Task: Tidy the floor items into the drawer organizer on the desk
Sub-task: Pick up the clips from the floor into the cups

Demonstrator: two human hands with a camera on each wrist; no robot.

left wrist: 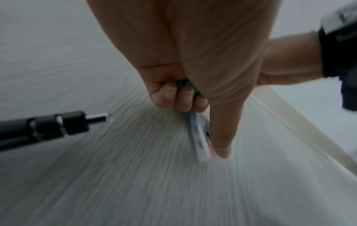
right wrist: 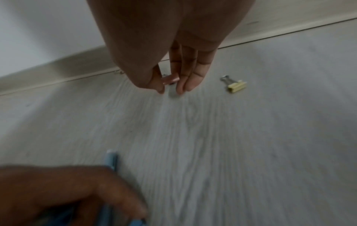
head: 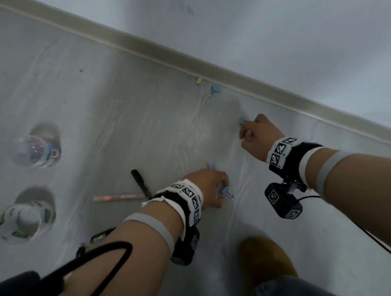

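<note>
My left hand is low over the floor. It grips a blue binder clip and a light blue pen, which pokes out past the knuckles. My right hand hangs fingers-down by the baseboard. Its thumb and fingertips stand slightly apart just above the floor. A small blue clip lies at those fingertips, mostly hidden in the right wrist view. Further along the wall lie a second blue binder clip and a yellow binder clip. No drawer organizer is in view.
A black marker and a pinkish pencil lie left of my left hand. Beyond them stand a clear tub of coloured bits and a tape roll. The baseboard runs diagonally behind. A brown slipper is below.
</note>
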